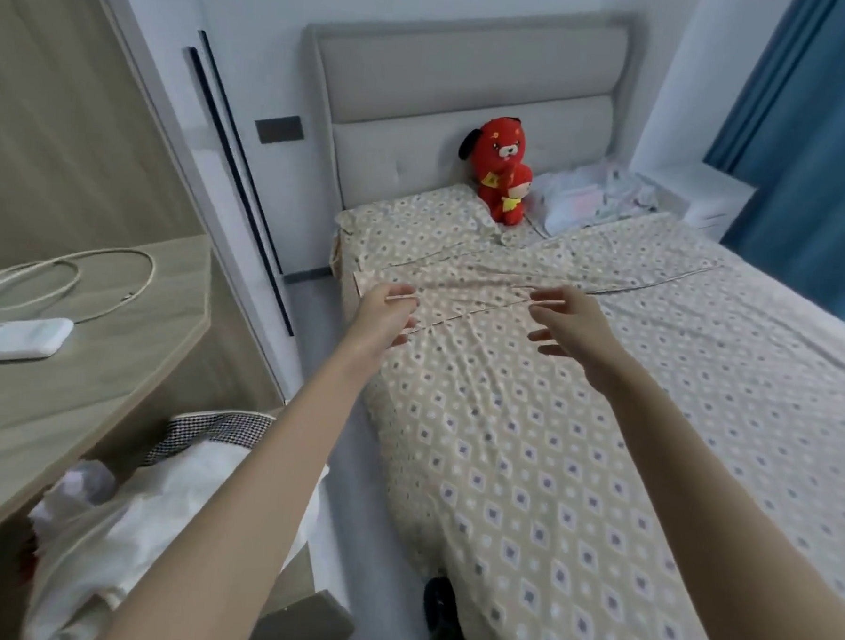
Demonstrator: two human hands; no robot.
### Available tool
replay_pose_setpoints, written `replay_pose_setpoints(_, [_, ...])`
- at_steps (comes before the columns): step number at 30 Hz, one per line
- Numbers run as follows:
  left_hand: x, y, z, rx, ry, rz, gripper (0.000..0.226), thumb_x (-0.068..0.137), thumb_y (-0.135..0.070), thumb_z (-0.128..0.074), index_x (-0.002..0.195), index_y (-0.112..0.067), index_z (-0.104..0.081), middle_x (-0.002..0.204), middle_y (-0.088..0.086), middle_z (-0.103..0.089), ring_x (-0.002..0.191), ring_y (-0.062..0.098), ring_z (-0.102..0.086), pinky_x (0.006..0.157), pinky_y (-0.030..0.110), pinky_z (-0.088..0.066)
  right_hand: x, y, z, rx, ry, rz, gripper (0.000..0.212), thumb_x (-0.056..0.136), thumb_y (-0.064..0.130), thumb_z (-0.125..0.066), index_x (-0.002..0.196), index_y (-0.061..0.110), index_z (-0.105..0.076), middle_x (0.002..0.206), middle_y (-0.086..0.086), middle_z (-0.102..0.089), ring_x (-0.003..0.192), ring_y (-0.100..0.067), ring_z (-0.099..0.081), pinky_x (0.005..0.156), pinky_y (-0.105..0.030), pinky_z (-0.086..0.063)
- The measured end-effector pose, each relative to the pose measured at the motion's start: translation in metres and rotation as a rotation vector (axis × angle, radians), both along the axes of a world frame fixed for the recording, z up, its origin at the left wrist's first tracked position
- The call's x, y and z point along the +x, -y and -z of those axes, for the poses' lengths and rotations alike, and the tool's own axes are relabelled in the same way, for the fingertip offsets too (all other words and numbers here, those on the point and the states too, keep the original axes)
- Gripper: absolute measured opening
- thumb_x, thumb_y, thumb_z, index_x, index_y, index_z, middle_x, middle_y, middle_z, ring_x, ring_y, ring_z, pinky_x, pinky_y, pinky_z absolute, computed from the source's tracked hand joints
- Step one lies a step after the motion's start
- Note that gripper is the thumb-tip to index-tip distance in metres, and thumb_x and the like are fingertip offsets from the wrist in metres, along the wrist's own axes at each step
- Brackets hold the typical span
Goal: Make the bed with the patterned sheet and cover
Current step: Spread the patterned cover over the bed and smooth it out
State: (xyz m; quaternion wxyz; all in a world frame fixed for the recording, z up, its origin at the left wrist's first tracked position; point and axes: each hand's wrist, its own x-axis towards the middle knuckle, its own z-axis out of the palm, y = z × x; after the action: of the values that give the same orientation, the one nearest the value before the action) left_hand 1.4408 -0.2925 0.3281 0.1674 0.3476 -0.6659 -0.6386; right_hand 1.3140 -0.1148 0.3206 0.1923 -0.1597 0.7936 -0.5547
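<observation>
A patterned cover (551, 449) lies spread along the bed (471, 107), its long axis running from 5 o'clock to 11 o'clock toward the headboard. A red plush toy (504, 177) sits at 12 o'clock. Left hand (381, 317) and right hand (571, 330) hover over the folded top edge, fingers (549, 299) released, grasping nothing. The bed's right side is cut off.

The bed (575, 450) is flat and free to reach over in the middle, but a red plush toy (504, 177) and crumpled clothes (593, 194) sit by the headboard (466, 102), and the worktop (91, 351) crowds the left side.
</observation>
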Motion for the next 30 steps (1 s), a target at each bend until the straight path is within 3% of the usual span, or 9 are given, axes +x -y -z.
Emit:
replay_pose_setpoints(5, [-0.103, 0.055, 0.02, 0.039, 0.067, 0.002, 0.017, 0.092, -0.012, -0.053, 0.107, -0.019, -0.057, 0.116, 0.005, -0.061, 0.085, 0.014, -0.058, 0.066, 0.023, -0.049, -0.09, 0.041, 0.021, 0.051, 0.049, 0.02, 0.023, 0.091, 0.013, -0.053, 0.114, 0.015, -0.057, 0.107, -0.002, -0.061, 0.077, -0.018, -0.063, 0.068, -0.031, -0.051])
replay_pose_setpoints(11, [-0.202, 0.115, 0.029, 0.052, 0.12, 0.0, 0.017, 0.092, -0.01, -0.051, 0.107, -0.018, -0.056, 0.1, 0.001, -0.059, 0.082, 0.013, -0.056, 0.071, 0.024, -0.048, -0.173, 0.097, 0.035, 0.087, 0.108, 0.0, 0.025, 0.091, 0.015, -0.052, 0.116, 0.016, -0.056, 0.107, 0.001, -0.061, 0.078, -0.017, -0.063, 0.068, -0.029, -0.05])
replay_pose_setpoints(17, [-0.291, 0.174, 0.055, 0.087, 0.173, 0.04, 0.02, 0.094, -0.009, -0.05, 0.111, -0.018, -0.055, 0.09, -0.002, -0.057, 0.075, 0.01, -0.054, 0.066, 0.023, -0.047, -0.235, 0.141, 0.066, 0.117, 0.191, 0.033, 0.021, 0.093, 0.014, -0.052, 0.113, 0.016, -0.055, 0.103, 0.003, -0.059, 0.078, -0.017, -0.062, 0.078, -0.037, -0.053])
replay_pose_setpoints(22, [-0.377, 0.241, 0.1, 0.117, 0.247, 0.085, 0.026, 0.093, -0.01, -0.052, 0.118, -0.015, -0.056, 0.105, 0.002, -0.06, 0.078, 0.012, -0.056, 0.069, 0.024, -0.049, -0.308, 0.201, 0.102, 0.149, 0.253, 0.093, 0.023, 0.092, 0.013, -0.052, 0.115, 0.015, -0.055, 0.107, -0.003, -0.061, 0.077, -0.018, -0.061, 0.074, -0.034, -0.051])
replay_pose_setpoints(26, [-0.433, 0.307, 0.149, 0.155, 0.312, 0.104, 0.021, 0.093, -0.009, -0.05, 0.111, -0.017, -0.059, 0.099, 0.001, -0.058, 0.072, 0.01, -0.053, 0.065, 0.022, -0.046, -0.365, 0.266, 0.146, 0.206, 0.344, 0.138, 0.024, 0.092, 0.012, -0.052, 0.115, 0.013, -0.056, 0.11, -0.006, -0.061, 0.073, -0.018, -0.061, 0.067, -0.03, -0.049])
replay_pose_setpoints(30, [-0.457, 0.363, 0.205, 0.24, 0.45, 0.101, 0.027, 0.094, -0.012, -0.05, 0.12, -0.013, -0.056, 0.103, 0.003, -0.057, 0.086, 0.017, -0.056, 0.066, 0.023, -0.046, -0.399, 0.324, 0.192, 0.303, 0.494, 0.141, 0.023, 0.093, 0.013, -0.052, 0.116, 0.013, -0.056, 0.111, -0.006, -0.06, 0.072, -0.017, -0.062, 0.067, -0.03, -0.051])
